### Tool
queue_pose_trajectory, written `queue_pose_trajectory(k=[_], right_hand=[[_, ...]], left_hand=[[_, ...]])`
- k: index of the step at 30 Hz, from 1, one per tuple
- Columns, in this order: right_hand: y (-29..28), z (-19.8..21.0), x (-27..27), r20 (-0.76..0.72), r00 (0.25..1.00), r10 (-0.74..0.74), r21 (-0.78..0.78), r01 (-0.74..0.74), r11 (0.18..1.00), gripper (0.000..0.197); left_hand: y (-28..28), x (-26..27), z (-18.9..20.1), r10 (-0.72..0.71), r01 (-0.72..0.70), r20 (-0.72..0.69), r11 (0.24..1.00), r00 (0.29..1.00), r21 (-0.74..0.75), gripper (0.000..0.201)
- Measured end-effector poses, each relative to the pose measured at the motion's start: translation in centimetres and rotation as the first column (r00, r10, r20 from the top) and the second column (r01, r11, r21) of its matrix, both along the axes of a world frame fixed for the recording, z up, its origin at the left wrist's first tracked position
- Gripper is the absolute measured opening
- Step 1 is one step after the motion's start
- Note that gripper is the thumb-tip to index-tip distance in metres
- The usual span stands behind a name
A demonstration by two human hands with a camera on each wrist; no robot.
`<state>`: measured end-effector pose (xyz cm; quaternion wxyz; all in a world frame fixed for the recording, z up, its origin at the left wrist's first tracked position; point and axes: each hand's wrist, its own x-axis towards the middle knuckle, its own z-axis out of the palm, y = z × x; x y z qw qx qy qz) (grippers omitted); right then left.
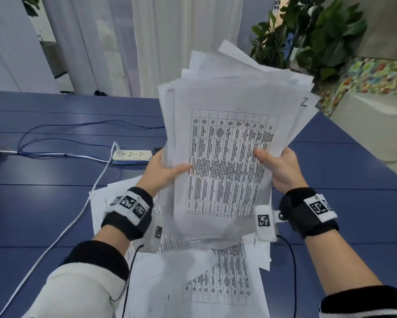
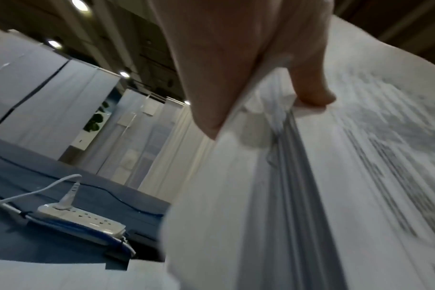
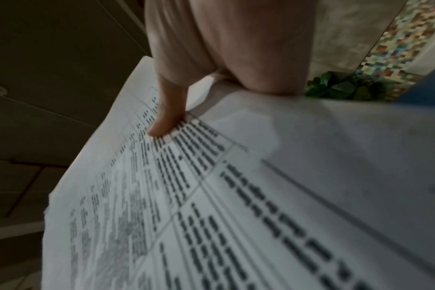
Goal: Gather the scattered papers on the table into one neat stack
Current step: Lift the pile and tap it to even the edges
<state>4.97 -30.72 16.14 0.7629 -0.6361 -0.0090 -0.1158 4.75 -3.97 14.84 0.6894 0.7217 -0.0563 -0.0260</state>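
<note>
A blue table [image 1: 55,203] fills the scene, its planks running left to right. Above its near right part a thick bundle of papers [image 1: 229,138] is held up off the surface, its long axis running from near to far and leaning a little to the right, the far ends fanned out unevenly and the top sheet showing a printed grid of small text too blurred to read. A handwritten "2" sits near the far right corner of one sheet. More loose sheets [image 1: 215,283] lie flat on the table below the bundle, overlapping at different angles, some printed with the same kind of grid. The left hand [image 1: 160,171] grips the bundle's left edge, thumb on top and fingers underneath; the right hand [image 1: 280,168] grips the right edge the same way, thumb pressed on the grid. A leafy green plant [image 1: 307,35] stands beyond the far right corner, beside a panel of many-coloured squares [image 1: 376,76]. On the table to the left lies a white power strip [image 1: 132,155] with a white plug in it, and white and blue cables [image 1: 55,237] trail across the surface. Black wrist straps carry white tags with black square codes.
</note>
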Motion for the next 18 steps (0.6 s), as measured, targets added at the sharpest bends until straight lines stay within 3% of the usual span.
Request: queue_pose_trajectory(k=[3, 7, 10, 14, 18], right_hand=[[0.5, 1.2, -0.1, -0.009, 1.0, 0.03, -0.015, -0.03, 0.999, 0.06], [0.2, 0.7, 0.9, -0.091, 0.996, -0.005, 0.009, 0.006, 1.0, 0.063], [-0.2, -1.3, 1.5, -0.274, 0.959, -0.071, -0.052, 0.059, 0.997, 0.065], [-0.2, -5.3, 1.1, -0.462, 0.882, -0.092, -0.102, 0.051, 0.993, 0.101], [0.3, -9.4, -0.4, -0.575, 0.813, -0.097, -0.174, -0.006, 0.985, 0.056]], left_hand=[[1.0, 0.6, 1.2, -0.141, 0.14, -0.062, 0.99, 0.988, -0.026, 0.035], [1.1, 0.9, 2.4, -0.286, 0.276, -0.154, 0.957, 0.946, -0.088, 0.029], [0.9, 1.1, 1.8, -0.243, 0.243, -0.21, 0.97, 0.947, -0.022, 0.028], [1.1, 0.5, -2.3, -0.106, 0.146, -0.256, 0.979, 0.961, 0.144, 0.036], [1.6, -1.4, -7.5, -0.017, 0.153, -0.398, 0.938, 0.917, 0.312, 0.058]])
